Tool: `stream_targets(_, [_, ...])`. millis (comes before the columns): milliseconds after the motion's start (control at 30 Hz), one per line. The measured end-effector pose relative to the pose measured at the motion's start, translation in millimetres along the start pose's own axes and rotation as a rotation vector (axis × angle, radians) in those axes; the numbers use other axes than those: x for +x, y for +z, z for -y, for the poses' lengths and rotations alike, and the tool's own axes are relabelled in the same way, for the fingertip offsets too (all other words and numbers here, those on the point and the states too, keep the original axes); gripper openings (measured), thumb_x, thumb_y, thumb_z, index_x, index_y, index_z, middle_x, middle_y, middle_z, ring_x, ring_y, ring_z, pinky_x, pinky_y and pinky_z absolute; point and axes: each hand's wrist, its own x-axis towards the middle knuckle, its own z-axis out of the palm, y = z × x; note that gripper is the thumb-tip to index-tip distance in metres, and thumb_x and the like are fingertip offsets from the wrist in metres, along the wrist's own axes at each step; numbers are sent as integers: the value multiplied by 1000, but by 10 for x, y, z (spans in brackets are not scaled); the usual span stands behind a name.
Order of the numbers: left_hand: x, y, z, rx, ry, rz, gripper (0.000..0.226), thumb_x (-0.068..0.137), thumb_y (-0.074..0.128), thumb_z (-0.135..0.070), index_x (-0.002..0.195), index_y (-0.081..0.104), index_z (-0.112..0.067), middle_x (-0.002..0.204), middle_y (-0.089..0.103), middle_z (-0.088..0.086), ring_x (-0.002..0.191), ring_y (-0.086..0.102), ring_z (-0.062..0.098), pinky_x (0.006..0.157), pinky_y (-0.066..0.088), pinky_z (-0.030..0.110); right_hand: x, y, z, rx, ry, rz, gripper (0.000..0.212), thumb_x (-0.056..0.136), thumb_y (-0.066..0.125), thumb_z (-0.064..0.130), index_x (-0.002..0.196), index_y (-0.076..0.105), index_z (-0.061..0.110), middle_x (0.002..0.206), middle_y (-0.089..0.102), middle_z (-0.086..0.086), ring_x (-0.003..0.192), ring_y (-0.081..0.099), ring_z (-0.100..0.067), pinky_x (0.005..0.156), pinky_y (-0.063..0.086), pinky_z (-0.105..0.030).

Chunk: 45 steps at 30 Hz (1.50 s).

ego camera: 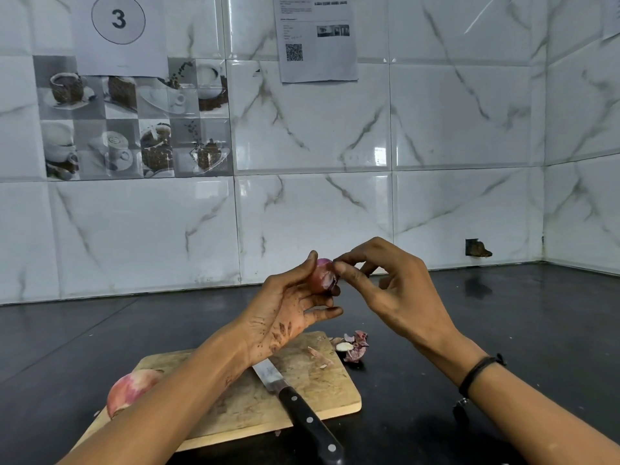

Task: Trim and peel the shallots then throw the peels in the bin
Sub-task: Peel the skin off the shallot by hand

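Note:
My left hand (pixel 288 310) holds a purple shallot (pixel 322 276) up above the counter, fingers wrapped around its lower half. My right hand (pixel 385 283) pinches the skin at the shallot's top with thumb and forefinger. A second shallot (pixel 132 391), pale pink, lies on the left end of the wooden cutting board (pixel 322 394), partly hidden by my left forearm. A small heap of purple peels and trimmed ends (pixel 352 345) lies on the black counter just off the board's far right corner. A black-handled knife (pixel 302 411) rests on the board, blade pointing away from me.
The black counter (pixel 503 313) runs to a white marble-tiled wall (pixel 335 196) at the back and right. Papers are taped to the wall. A small loose peel scrap (pixel 318 355) lies on the board. No bin is in view.

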Motion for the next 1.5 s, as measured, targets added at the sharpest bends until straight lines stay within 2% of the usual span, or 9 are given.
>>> stream_targets(167, [7, 0, -3, -12, 15, -16, 42, 87, 63, -39, 102, 72, -1, 89, 65, 14, 68, 55, 21, 76, 57, 44, -8, 19, 29, 42, -22, 22, 23, 80, 82, 43, 89, 74, 24, 95, 67, 14, 79, 65, -13, 62, 41, -9])
stream_targets(467, [14, 48, 23, 25, 24, 2, 43, 82, 59, -37, 104, 65, -1, 82, 65, 10, 69, 50, 21, 69, 53, 41, -27, 59, 26, 61, -32, 47, 23, 81, 84, 34, 93, 68, 23, 95, 64, 14, 79, 64, -12, 65, 43, -9])
stream_targets(633, [35, 57, 52, 64, 44, 26, 40, 86, 56, -37, 106, 65, -2, 79, 62, 9, 69, 46, 20, 69, 54, 40, -37, 67, 12, 80, -47, 69, 20, 85, 83, 24, 96, 67, 23, 98, 64, 11, 77, 63, -15, 59, 42, -14])
stream_targets(700, [43, 72, 63, 61, 57, 26, 37, 86, 57, -37, 100, 68, -5, 78, 63, 8, 70, 45, 20, 68, 54, 40, -28, 61, 12, 109, -34, 70, 20, 84, 83, 24, 97, 67, 24, 99, 66, 10, 76, 64, -16, 61, 43, -14])
stream_targets(833, [46, 106, 88, 55, 80, 14, 31, 87, 57, -36, 80, 76, -13, 72, 54, 5, 68, 45, 19, 66, 53, 39, -30, 61, 49, 191, 45, 56, 20, 79, 83, 37, 90, 69, 28, 97, 67, 12, 70, 66, -13, 68, 53, -31])
stream_targets(900, [52, 107, 101, 61, 83, -12, 29, 88, 57, -34, 75, 72, -13, 67, 55, 4, 66, 46, 18, 66, 51, 38, -40, 70, 48, 186, 58, 68, 19, 78, 82, 38, 87, 69, 27, 95, 66, 14, 69, 65, -12, 69, 53, -32])
stream_targets(1067, [66, 67, 113, 54, 67, 8, 31, 90, 57, -35, 71, 71, -14, 73, 58, 5, 64, 51, 17, 67, 50, 38, -30, 95, 25, 110, 21, 127, 16, 83, 80, 35, 85, 69, 24, 94, 62, 11, 81, 64, -13, 67, 44, -12])
stream_targets(1300, [63, 65, 101, -16, 40, 51, 38, 90, 55, -37, 82, 79, -9, 86, 64, 12, 82, 49, 26, 65, 54, 39, -49, 88, 78, 123, 33, 79, 34, 75, 85, 41, 94, 62, 23, 94, 65, 12, 74, 65, -11, 65, 46, -12])
stream_targets(1500, [61, 47, 89, 6, 47, 33, 39, 86, 55, -39, 95, 79, -9, 82, 68, 8, 80, 56, 22, 68, 53, 39, -55, 95, 99, 144, 24, 67, 22, 85, 79, 40, 98, 66, 28, 99, 66, 11, 74, 67, -13, 63, 50, -26])
